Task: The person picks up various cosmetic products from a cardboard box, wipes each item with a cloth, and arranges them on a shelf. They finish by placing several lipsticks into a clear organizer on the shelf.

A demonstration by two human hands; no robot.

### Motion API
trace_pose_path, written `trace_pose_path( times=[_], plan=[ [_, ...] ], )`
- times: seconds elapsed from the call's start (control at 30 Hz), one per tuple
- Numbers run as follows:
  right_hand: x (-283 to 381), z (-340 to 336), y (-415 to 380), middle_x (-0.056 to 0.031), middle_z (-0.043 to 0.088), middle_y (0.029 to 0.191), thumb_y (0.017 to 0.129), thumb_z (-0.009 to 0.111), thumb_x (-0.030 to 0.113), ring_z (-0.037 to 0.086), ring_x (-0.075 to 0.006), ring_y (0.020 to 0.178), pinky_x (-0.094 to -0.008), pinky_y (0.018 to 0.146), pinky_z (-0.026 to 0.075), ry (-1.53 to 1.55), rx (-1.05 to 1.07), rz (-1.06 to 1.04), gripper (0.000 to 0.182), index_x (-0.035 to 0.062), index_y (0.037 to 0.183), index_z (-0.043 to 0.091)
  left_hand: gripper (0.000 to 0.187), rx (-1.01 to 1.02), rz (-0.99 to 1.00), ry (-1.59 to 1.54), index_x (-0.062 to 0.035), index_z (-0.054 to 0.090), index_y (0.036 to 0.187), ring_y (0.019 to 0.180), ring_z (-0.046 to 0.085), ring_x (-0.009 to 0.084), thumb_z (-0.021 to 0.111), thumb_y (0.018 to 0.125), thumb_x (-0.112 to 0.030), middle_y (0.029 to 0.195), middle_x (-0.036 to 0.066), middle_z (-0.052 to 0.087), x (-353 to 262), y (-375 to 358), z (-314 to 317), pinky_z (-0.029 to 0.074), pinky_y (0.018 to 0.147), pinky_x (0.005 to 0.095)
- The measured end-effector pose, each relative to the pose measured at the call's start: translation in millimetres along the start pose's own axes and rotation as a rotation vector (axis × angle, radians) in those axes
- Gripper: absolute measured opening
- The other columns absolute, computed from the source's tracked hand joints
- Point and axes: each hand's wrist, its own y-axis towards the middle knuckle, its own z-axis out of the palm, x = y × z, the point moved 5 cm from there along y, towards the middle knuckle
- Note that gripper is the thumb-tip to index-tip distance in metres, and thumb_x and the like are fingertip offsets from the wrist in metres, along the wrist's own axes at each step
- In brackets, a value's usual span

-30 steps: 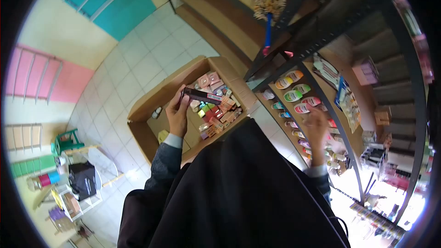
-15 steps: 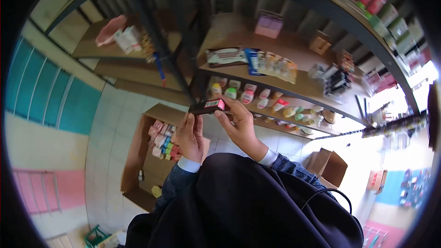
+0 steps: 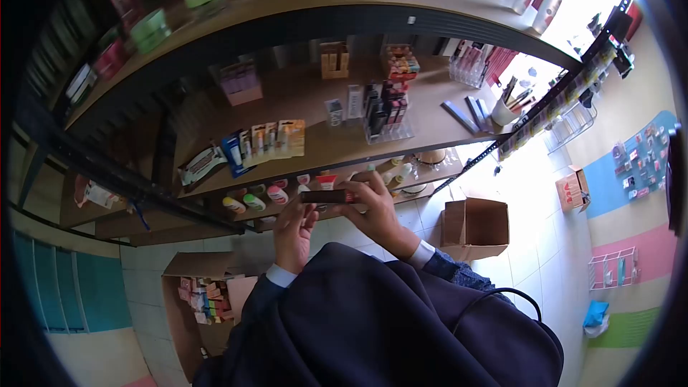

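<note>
A slim dark box (image 3: 324,196) with a reddish patch at its right end is held level between my two hands. Fingertips of my left hand (image 3: 292,235) pinch its left end. My right hand (image 3: 378,215) grips the other end between thumb and fingers, covering part of it. Behind the box, on a lower shelf, stand round-capped bottles (image 3: 276,195) and a red-topped tube (image 3: 326,181).
A wooden shelf (image 3: 287,168) in a dark frame carries sachets (image 3: 272,141), a clear stand of cosmetics (image 3: 387,118) and a cup of brushes (image 3: 504,111). Cardboard boxes stand on the tiled floor: a filled one (image 3: 179,315) at left, another (image 3: 459,247) at right.
My view has swung to the right, so the shelves shift left and more of the right side shows. The box has turned, and its barcode face no longer shows. Both hands keep hold.
</note>
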Motion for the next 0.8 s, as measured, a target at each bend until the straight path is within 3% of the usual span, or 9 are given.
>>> trace_pose_path(
  times=[0.03,0.07,0.17,0.2,0.4,0.5,0.57,0.63,0.8],
  plan=[
    [-5.4,-16.2,-1.8,-0.0117,0.051,0.093,0.071,0.069,0.012,0.055,-0.0245,0.081,-0.0316,0.068,0.050,-0.044,-0.100,-0.019,0.036,0.0021,0.102,0.054,0.025,0.047,-0.040,-0.003,-0.0055,0.054,0.109,0.088,0.057,0.0138,0.057,0.085,-0.012,0.101,0.004,0.057,12.7,3.3,15.0,0.047,0.078,0.0261],
    [-15.5,-26.1,-4.9,-0.0132,0.050,0.096,0.071,0.069,0.010,0.055,-0.0259,0.082,-0.0322,0.066,0.050,0.052,-0.087,0.121,0.038,0.0019,0.104,0.052,0.022,0.051,-0.089,0.005,-0.0068,0.053,0.105,0.087,0.057,0.0135,0.057,0.085,-0.012,0.099,0.003,0.057,25.3,5.3,25.7,0.048,0.078,0.0265],
    [-49.2,-48.9,-21.8,-0.0138,0.051,0.098,0.071,0.068,0.008,0.055,-0.0261,0.083,-0.0313,0.065,0.050,0.163,-0.211,0.257,0.039,0.0018,0.106,0.051,0.018,0.090,-0.125,0.054,-0.0080,0.053,0.101,0.085,0.058,0.0131,0.058,0.084,-0.013,0.096,0.002,0.057,54.5,14.4,46.1,0.048,0.076,0.0265],
    [-49.6,-60.8,-21.2,-0.0136,0.052,0.098,0.072,0.067,0.007,0.055,-0.0270,0.083,-0.0314,0.065,0.050,0.033,-0.124,0.241,0.037,0.0022,0.106,0.052,0.018,0.086,-0.123,0.055,-0.0080,0.053,0.101,0.085,0.058,0.0131,0.058,0.084,-0.013,0.096,0.002,0.057,60.5,16.1,53.7,0.048,0.076,0.0265],
    [-63.7,-92.8,-19.4,-0.0124,0.055,0.098,0.069,0.065,0.002,0.057,-0.0290,0.090,-0.0344,0.069,0.050,0.035,-0.086,0.102,0.036,0.0045,0.103,0.053,0.018,0.049,-0.129,0.125,-0.0048,0.056,0.099,0.088,0.057,0.0132,0.057,0.086,-0.017,0.092,0.004,0.058,88.9,47.1,72.8,0.048,0.073,0.0254],
    [-95.5,-100.3,-23.6,-0.0125,0.054,0.101,0.067,0.061,-0.002,0.057,-0.0294,0.092,-0.0349,0.073,0.049,-0.098,-0.154,0.052,0.037,0.0054,0.102,0.054,0.026,0.114,-0.161,0.255,-0.0040,0.053,0.107,0.093,0.056,0.0142,0.055,0.087,-0.020,0.102,0.004,0.057,98.0,50.2,91.5,0.047,0.075,0.0248],
    [-109.5,-103.3,-18.4,-0.0131,0.054,0.101,0.067,0.057,-0.005,0.057,-0.0303,0.091,-0.0354,0.075,0.049,-0.075,-0.194,0.062,0.037,0.0057,0.102,0.054,0.033,0.149,-0.053,0.387,-0.0049,0.049,0.114,0.096,0.055,0.0145,0.055,0.087,-0.022,0.112,0.004,0.054,96.9,47.3,98.9,0.045,0.078,0.0256],
    [-129.5,-104.7,-13.7,-0.0135,0.054,0.100,0.067,0.057,-0.010,0.057,-0.0268,0.088,-0.0302,0.066,0.052,-0.253,-0.255,-0.036,0.035,0.0032,0.100,0.054,0.033,0.164,-0.093,0.431,-0.0059,0.048,0.116,0.096,0.055,0.0140,0.055,0.087,-0.021,0.114,0.003,0.053,96.9,43.8,89.7,0.044,0.079,0.0255],
    [-171.4,-86.6,-3.2,-0.0099,0.055,0.100,0.073,0.058,-0.001,0.059,-0.0282,0.085,-0.0352,0.069,0.051,-0.377,-0.154,-0.048,0.028,0.0074,0.099,0.056,0.030,0.086,-0.116,0.542,-0.0098,0.048,0.116,0.097,0.055,0.0127,0.053,0.087,-0.018,0.116,0.002,0.053,84.8,22.7,45.4,0.042,0.078,0.0242]
  ],
)
